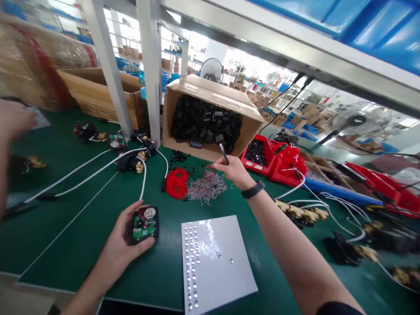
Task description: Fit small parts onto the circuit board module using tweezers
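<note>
1. The left hand rested near the front edge of the green table, fingers and thumb clenched around a small black module with a green circuit board and a round metal disc showing on its open face.
2. A white cable ran from the module toward the table's middle, among further white cables that trailed off to the left edge.
3. The right hand was stretched out over the middle of the table, pinching a slim dark pen-like tool between thumb and fingers, its tip pointing up at the mouth of a tipped cardboard box.
4. That box lay on its side toward the back edge, full of small black parts.
5. Just below the right hand lay a heap of short red-and-grey wire pieces, with a coil of red wire touching its left side.
6. A white sheet bearing rows of small shiny dots lay at the front edge, just right of the module.
7. Red bins stood right of the box.
8. A blurred hand of another person showed at the left edge.
</note>
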`<state>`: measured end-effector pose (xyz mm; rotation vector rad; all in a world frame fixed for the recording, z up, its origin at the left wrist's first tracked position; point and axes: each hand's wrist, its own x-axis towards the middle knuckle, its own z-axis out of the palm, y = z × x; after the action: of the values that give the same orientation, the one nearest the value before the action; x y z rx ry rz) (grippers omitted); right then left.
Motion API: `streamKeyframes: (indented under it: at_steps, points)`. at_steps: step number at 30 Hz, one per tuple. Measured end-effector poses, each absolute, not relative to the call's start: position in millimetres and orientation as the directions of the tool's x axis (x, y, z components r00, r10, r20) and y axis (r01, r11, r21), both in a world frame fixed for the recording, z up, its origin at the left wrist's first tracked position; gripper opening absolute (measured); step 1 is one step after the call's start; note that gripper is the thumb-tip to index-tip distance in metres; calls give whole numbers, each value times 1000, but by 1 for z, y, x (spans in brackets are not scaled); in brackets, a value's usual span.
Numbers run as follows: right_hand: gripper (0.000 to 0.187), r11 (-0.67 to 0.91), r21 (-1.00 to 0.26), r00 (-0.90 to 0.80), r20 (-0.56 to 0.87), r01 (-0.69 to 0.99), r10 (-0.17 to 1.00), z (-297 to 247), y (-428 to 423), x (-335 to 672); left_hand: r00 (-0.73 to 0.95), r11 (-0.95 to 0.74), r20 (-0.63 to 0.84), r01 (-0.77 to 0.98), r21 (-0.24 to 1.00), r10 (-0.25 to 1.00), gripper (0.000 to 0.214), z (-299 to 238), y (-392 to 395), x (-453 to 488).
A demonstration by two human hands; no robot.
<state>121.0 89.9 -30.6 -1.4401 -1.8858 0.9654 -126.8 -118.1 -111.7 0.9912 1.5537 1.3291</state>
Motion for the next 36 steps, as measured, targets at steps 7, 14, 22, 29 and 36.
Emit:
streamKeyframes:
  at_steps: [7, 14, 22, 29, 36]
  points:
    - [13, 133, -756, -181, 19, 641, 983, -51, 85, 130, -204, 142, -102, 192, 971, 974, 84, -107, -123, -115]
    - [10, 157, -844, -247, 31, 512, 969, -32, 60, 147, -217, 180, -129, 237, 955, 968, 63, -93, -127, -108]
    - [22, 39, -965, -470, -90, 258, 878, -12, 23, 178, -168, 122, -99, 135, 983, 981, 58, -109, -130, -88]
    - [21, 235, -842, -388, 34, 485, 921, -41, 43, 130, -185, 107, -93, 67, 992, 978, 79, -120, -134, -78]
    - [6, 481, -643, -478, 197, 597, 856, -33, 72, 70, -187, 86, -71, 79, 993, 980, 78, -126, -140, -78]
